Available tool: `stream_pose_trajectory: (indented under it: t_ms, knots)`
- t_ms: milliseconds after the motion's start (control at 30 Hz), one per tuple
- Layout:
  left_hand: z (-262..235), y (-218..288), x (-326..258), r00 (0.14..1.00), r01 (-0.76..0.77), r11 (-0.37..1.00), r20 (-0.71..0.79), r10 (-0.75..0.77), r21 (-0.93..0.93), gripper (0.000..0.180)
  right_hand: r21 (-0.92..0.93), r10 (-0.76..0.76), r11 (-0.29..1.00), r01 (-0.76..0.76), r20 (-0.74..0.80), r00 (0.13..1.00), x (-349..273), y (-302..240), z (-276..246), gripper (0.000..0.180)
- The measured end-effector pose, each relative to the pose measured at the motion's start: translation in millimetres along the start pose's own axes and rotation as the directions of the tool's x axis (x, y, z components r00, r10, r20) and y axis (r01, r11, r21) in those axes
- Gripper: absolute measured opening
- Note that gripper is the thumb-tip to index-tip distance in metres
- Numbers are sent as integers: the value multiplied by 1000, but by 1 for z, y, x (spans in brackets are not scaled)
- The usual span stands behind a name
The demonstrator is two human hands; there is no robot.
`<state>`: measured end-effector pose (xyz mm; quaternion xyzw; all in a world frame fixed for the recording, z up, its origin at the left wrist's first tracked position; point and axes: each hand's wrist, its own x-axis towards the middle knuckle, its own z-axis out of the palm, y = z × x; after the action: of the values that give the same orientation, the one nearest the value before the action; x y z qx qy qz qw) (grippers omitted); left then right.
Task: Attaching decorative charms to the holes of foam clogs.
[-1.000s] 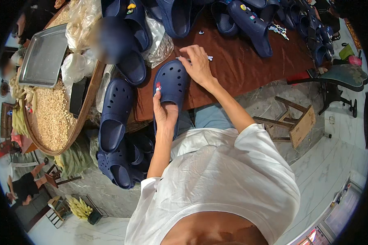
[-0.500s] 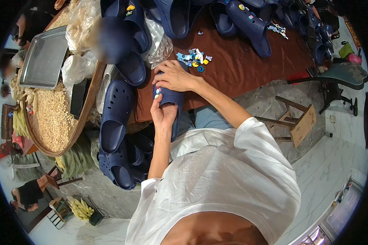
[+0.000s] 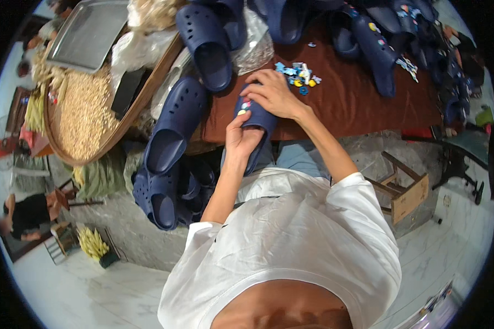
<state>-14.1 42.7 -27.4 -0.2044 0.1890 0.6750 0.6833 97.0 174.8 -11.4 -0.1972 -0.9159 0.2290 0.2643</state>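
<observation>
A navy clog (image 3: pixel 263 119) lies at the table's front edge, held in both hands. My left hand (image 3: pixel 242 137) has its fingers inside the clog's opening and its thumb on top, beside small colored charms (image 3: pixel 246 105) fixed to the upper. My right hand (image 3: pixel 277 94) curls over the toe; its bent fingertips press near the upper's left side and hide part of it. Just beyond the right hand, a small heap of loose charms (image 3: pixel 299 72) in blue, white and yellow rests on the brown cloth (image 3: pixel 346 104).
Plain navy clogs (image 3: pixel 173 126) sit on the left, with several more below them. Decorated clogs (image 3: pixel 373 55) lie at the far right. A round basket (image 3: pixel 66 158) of pale kernels holds a metal tray (image 3: pixel 88 33). A wooden stool (image 3: pixel 410 198) stands right; another person (image 3: pixel 32 214) is at left.
The view has shifted, so the table and clogs appear farther right and higher. Both hands stay on the same clog in nearly the same grip.
</observation>
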Motion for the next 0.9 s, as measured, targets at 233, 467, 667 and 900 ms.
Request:
stream_pose_trajectory:
  t_ms: [233, 467, 667, 900]
  knots:
    - [2, 3, -6, 997, 81, 995, -2, -81, -57, 58, -17, 24, 1000, -23, 38, 999, -4, -10, -7, 18]
    - [2, -2, -11, 999, 21, 999, -36, -22, -24, 54, -2, 32, 999, -32, 46, 998, -6, -17, -14, 17]
    - [-3, -3, -7, 1000, -20, 1000, 9, 20, -23, 50, 117, 64, 991, -68, 40, 997, -3, -15, -15, 13]
    - [7, -2, 1, 998, -58, 998, -29, 58, -9, 46, 308, 238, 930, -200, -91, 967, -6, -15, -7, 14]
